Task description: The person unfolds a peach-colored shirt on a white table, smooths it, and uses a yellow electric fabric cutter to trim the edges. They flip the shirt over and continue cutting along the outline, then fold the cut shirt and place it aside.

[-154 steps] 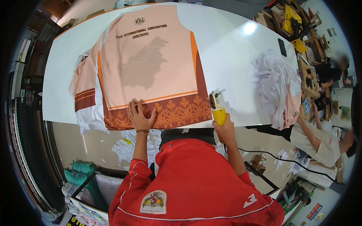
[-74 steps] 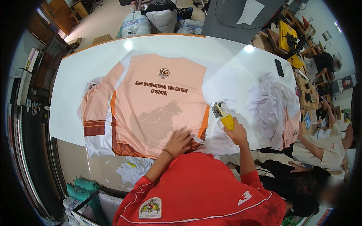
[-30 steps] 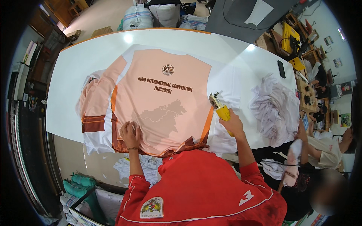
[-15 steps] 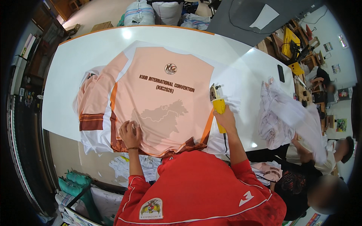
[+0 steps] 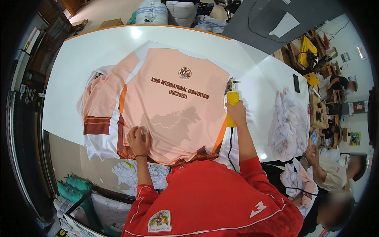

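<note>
A peach shirt back panel (image 5: 173,85) with white margins, orange side strips and a dark red lower border lies flat on the white table. My right hand (image 5: 237,113) grips the yellow body of an electric fabric cutter (image 5: 233,98). The cutter's metal head meets the panel's right edge, just below the shoulder corner, and its dark cord trails back toward me. At the panel's lower left, my left hand (image 5: 139,141) rests on the cloth with bent fingers apart. Left of it lie peach and white pieces (image 5: 98,102) with a dark red band, partly under the panel.
White cloth (image 5: 290,126) is heaped on the table's right side, with a black phone (image 5: 296,83) beyond it. White scraps (image 5: 136,177) lie below the front edge. People sit at the right; one hand (image 5: 312,158) is near the table. Stuffed sacks (image 5: 152,14) stand behind.
My right hand and the cutter have moved farther up along the panel's right edge. My left hand stays on the cloth. At right, a person's lifted white cloth no longer hangs over the heap.
</note>
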The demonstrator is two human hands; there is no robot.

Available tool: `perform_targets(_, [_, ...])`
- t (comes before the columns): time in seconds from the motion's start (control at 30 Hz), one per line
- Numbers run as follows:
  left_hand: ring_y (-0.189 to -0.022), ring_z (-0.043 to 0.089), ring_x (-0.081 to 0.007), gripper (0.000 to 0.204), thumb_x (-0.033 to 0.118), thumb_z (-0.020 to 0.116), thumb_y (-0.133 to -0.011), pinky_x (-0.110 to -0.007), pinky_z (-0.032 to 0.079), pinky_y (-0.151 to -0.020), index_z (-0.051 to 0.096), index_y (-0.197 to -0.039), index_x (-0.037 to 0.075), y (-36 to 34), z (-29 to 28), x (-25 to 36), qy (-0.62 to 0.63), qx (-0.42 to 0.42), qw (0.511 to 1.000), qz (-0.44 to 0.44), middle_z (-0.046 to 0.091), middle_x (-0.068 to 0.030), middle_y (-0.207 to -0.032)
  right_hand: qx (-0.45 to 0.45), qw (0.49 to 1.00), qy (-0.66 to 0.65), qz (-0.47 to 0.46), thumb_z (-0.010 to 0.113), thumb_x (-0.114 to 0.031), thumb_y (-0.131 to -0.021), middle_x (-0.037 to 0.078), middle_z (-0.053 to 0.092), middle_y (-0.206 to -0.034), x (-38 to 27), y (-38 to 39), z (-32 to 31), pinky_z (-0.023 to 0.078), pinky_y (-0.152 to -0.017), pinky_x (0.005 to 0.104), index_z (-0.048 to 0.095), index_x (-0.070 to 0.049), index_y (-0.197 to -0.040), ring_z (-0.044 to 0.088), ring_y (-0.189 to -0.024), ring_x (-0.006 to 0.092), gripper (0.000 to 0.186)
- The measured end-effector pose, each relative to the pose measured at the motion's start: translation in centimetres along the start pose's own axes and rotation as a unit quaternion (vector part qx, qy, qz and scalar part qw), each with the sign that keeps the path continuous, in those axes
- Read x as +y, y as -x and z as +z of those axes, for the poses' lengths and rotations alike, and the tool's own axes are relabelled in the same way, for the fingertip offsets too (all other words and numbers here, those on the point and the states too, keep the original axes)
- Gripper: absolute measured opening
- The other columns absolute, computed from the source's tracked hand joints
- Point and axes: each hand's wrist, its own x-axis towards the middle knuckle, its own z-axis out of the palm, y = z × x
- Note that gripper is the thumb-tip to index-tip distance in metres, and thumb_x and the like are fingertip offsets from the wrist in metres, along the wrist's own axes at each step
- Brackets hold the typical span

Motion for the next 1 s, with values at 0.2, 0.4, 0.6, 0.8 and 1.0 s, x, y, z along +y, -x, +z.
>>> perform_targets(0.2, [-0.126,0.059,-0.0352,0.036,0.027,0.082,-0.089,-0.052,0.043,-0.109,0.074,-0.119,0.012,-0.1,-0.1,0.3,0.001,-0.001,1.000,-0.005,0.066,-0.0119,-0.130,0.007,1.000,-0.009,0.022,0.076,-0.050,-0.086,0.031,0.072,-0.123,-0.4,-3.8,0.4,0.061,-0.095,0.0512,0.056,0.006,-0.129,0.075,-0.110,0.0446,0.074])
perform_targets(0.4, [-0.125,0.059,-0.0355,0.035,0.027,0.082,-0.089,-0.052,0.043,-0.108,0.074,-0.119,0.011,-0.1,-0.1,0.2,-0.010,0.007,1.000,0.000,0.066,-0.0122,-0.130,0.007,0.999,-0.031,0.028,0.077,-0.053,-0.084,0.031,0.071,-0.126,-1.8,-7.2,0.4,0.060,-0.098,0.0507,0.057,0.007,-0.131,0.074,-0.114,0.0436,0.079])
perform_targets(0.6, [-0.123,0.060,-0.0354,0.034,0.027,0.082,-0.089,-0.052,0.044,-0.108,0.075,-0.118,0.010,-0.1,-0.1,0.4,-0.003,0.008,1.000,-0.005,0.066,-0.0122,-0.128,0.055,0.996,-0.063,0.031,0.077,-0.053,-0.082,0.031,0.071,-0.126,-1.2,-13.5,1.7,0.059,-0.100,0.0509,0.058,0.009,-0.132,0.073,-0.115,0.0441,0.082])
perform_targets(0.8, [-0.123,0.059,-0.0359,0.035,0.029,0.083,-0.088,-0.052,0.044,-0.108,0.075,-0.117,0.010,-0.2,0.2,0.1,-0.002,0.011,1.000,0.001,0.067,-0.0129,-0.125,0.136,0.979,-0.147,0.019,0.084,-0.043,-0.082,0.020,0.077,-0.103,0.6,-18.1,2.5,0.063,-0.080,0.0441,0.070,0.004,-0.112,0.077,-0.088,0.0311,0.057])
perform_targets(1.0, [-0.130,0.056,-0.0424,0.051,0.035,0.079,-0.090,-0.060,0.039,-0.112,0.070,-0.132,0.007,-3.2,3.9,7.1,0.079,-0.025,0.997,0.001,0.064,-0.0177,-0.134,0.081,0.957,-0.277,-0.023,0.084,-0.035,-0.087,0.015,0.072,-0.095,7.5,-13.6,2.3,0.061,-0.067,0.0418,0.064,0.003,-0.119,0.073,-0.075,0.0274,0.053])
